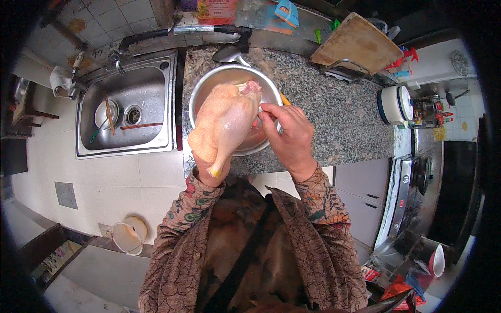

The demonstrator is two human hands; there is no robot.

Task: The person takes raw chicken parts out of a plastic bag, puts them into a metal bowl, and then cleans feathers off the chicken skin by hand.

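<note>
A raw plucked chicken (227, 117) is held up over a round metal bowl (200, 86) on the granite counter. One leg with a yellow end points down toward me. My left hand (211, 175) grips the bird from underneath; most of its fingers are hidden behind the meat. At the bird's right side my right hand (290, 133) is closed in a pinch, thumb against forefinger. Whatever is between those fingertips is too small to make out. Reddish liquid appears to lie in the bowl. A yellow handle (285, 99) shows at the bowl's right rim, partly behind my right hand.
Left of the counter is a steel sink (167, 104) with a white bowl (107, 113) and chopsticks (142, 126). A black spatula (228, 53) lies behind the metal bowl. A cutting board (357, 44) leans at the back right, near a white rice cooker (396, 104).
</note>
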